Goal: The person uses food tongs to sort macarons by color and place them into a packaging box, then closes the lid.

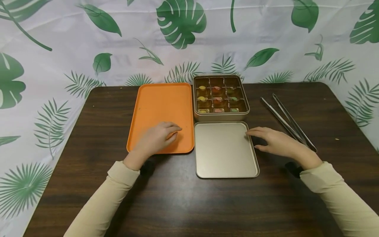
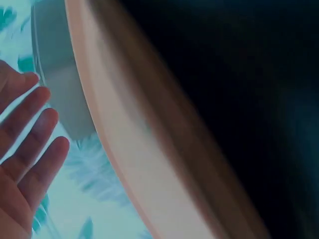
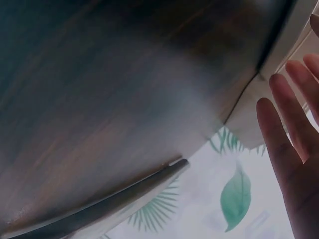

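My left hand (image 1: pixel 158 136) hovers over the near part of an orange tray (image 1: pixel 164 105), fingers loosely bent and holding nothing. In the left wrist view those fingers (image 2: pixel 42 167) are spread apart. At the right edge of a flat, square metal lid (image 1: pixel 225 151) is my right hand (image 1: pixel 275 141). Its fingertips are beside or on that edge; whether they touch cannot be told. Behind the lid stands a metal tin (image 1: pixel 222 117) divided into several compartments, with small yellow, red-pink and green pieces inside. The right wrist view shows relaxed, extended fingers (image 3: pixel 279 144) with nothing in them.
Metal tongs (image 1: pixel 279 116) lie spread on the dark wooden table (image 1: pixel 177 204), to the right of the tin and partly behind the right hand. A white cloth (image 1: pixel 127 46) with green leaf prints hangs along the far edge. Tiny crumbs dot the tabletop.
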A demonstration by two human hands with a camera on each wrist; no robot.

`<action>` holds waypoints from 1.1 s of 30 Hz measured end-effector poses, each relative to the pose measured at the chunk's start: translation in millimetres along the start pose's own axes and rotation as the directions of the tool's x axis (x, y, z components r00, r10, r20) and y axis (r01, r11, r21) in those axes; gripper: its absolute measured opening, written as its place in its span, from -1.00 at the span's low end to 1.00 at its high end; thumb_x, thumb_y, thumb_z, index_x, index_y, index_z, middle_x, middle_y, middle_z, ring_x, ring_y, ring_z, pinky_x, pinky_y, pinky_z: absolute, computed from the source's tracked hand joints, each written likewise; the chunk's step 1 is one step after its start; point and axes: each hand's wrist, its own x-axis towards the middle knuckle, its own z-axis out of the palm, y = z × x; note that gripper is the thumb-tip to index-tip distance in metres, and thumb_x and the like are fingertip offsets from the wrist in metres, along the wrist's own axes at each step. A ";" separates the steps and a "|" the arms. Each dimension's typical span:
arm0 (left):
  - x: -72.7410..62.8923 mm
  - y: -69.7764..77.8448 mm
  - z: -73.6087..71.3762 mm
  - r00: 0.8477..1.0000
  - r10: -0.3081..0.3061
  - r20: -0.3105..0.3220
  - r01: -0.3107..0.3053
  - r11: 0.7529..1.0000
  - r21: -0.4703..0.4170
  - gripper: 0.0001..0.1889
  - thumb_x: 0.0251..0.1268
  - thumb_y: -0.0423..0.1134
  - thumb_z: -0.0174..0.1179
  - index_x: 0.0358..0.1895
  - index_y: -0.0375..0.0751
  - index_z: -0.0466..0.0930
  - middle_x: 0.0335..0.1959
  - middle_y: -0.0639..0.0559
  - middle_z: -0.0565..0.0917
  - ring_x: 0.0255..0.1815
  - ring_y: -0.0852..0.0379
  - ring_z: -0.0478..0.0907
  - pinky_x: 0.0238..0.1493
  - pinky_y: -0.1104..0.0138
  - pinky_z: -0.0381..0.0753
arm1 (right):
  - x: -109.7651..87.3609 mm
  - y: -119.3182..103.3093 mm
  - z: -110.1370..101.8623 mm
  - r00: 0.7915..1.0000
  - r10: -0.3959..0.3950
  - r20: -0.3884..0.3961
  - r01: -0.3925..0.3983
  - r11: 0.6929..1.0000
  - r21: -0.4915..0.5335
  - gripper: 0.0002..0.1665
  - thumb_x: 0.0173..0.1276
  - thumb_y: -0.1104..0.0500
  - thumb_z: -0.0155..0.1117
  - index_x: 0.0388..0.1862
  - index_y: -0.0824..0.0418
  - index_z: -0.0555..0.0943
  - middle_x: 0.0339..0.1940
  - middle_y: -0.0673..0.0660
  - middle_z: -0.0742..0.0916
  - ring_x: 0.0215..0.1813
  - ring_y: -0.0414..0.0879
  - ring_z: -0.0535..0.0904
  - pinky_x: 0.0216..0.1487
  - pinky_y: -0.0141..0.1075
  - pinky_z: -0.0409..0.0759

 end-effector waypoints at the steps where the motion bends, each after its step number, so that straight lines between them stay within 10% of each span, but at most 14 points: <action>1: 0.9 4.6 2.3 0.999 0.042 0.001 -0.042 0.999 0.014 -0.73 0.31 -0.23 0.19 0.03 -0.15 0.67 0.00 -0.02 0.69 0.01 0.01 0.62 -0.10 0.19 0.69 | 0.1 -0.5 0.4 1.000 -0.003 0.002 0.003 1.000 0.003 -0.38 0.19 0.25 0.37 0.26 0.28 0.48 0.22 0.30 0.57 0.19 0.24 0.52 -0.03 0.05 0.61; 10: 6.6 28.3 21.6 0.955 0.297 0.011 -0.297 0.952 0.072 -0.78 0.31 -0.20 0.18 -0.04 -0.06 0.71 -0.06 0.10 0.72 0.00 0.16 0.61 -0.01 0.34 0.65 | 0.9 -0.8 0.5 0.998 -0.050 0.033 0.050 0.999 0.001 -0.47 0.19 0.29 0.35 0.18 0.25 0.56 0.21 0.25 0.59 0.18 0.22 0.53 0.00 0.05 0.60; 22: 10.1 38.4 32.2 0.918 0.365 0.156 -0.380 0.922 0.074 -0.78 0.28 -0.30 0.16 -0.08 -0.04 0.71 -0.05 0.10 0.72 0.06 0.12 0.59 0.24 0.28 0.52 | -0.6 6.0 2.1 0.997 -0.056 0.047 0.056 0.998 0.000 -0.59 0.17 0.34 0.35 0.04 0.20 0.65 0.22 0.24 0.59 0.16 0.20 0.56 -0.06 -0.03 0.63; 33: 8.6 42.1 32.7 0.893 0.438 0.103 -0.450 0.861 0.237 -0.81 0.28 -0.33 0.15 -0.12 0.00 0.66 -0.12 0.16 0.70 0.01 0.19 0.60 0.26 0.28 0.50 | 1.1 13.0 8.1 0.980 -0.166 -0.106 0.155 0.982 -0.106 -0.65 0.02 0.40 0.45 -0.26 0.02 0.67 0.03 0.07 0.69 -0.09 0.00 0.69 -0.30 -0.22 0.64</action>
